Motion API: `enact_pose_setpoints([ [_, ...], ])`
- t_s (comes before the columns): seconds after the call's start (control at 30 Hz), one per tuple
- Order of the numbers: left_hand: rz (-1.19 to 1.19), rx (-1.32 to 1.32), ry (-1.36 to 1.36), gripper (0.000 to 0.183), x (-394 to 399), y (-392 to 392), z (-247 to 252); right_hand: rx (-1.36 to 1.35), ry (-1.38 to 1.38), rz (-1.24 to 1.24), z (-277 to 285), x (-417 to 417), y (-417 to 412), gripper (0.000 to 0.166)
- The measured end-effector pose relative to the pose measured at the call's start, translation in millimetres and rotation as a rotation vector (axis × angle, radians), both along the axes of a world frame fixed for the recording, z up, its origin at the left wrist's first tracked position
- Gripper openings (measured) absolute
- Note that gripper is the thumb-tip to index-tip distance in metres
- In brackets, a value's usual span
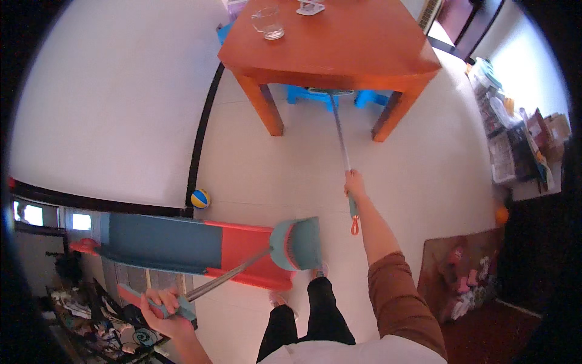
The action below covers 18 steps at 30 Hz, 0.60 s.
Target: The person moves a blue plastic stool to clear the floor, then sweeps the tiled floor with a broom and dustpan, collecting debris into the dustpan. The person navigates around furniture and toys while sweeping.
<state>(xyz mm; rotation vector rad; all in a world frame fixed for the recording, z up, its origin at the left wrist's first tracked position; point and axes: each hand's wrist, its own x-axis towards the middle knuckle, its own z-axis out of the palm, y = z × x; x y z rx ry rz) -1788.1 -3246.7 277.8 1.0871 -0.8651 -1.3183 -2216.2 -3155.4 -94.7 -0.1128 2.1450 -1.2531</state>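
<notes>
My left hand [166, 309] grips the handle of a long-handled dustpan. Its grey-green pan [305, 243] is held in front of my feet, overlapping the red end of a children's slide [245, 250] in view. Out ahead, my right hand [354, 183] is closed around the upper part of a broom handle [341, 132], with an orange hanging loop at its near end. The pole runs away from me beneath a reddish-brown wooden table [336, 45]. Most of the broom head [332, 91] is hidden by the table's edge, near a blue plastic stool [309, 96].
Another blue stool [369, 97] stands under the table. A glass cup [268, 25] sits on top. By the wall corner lies a small blue-and-yellow ball [200, 199]. Cluttered shelves [504, 154] line the right, a mat with shoes [459, 273] below; a cluttered rack [104, 323] stands lower left.
</notes>
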Motion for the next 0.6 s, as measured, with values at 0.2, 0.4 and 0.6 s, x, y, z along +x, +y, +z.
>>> enact_pose_setpoints([
  [0.2, 0.068, -0.006, 0.016, 0.032, -13, -3, -2, 0.034, 0.061, -0.006, -31, -35, -70, 0.028],
  [0.4, 0.047, -0.076, -0.020, 0.015, -16, -7, -5, -0.010, -0.176, 0.051, -76, 8, -84, 0.027],
  [0.6, 0.062, -0.216, -0.044, 0.048, -24, -8, -13, 0.429, 0.116, 0.333, -115, 9, -61, 0.028],
])
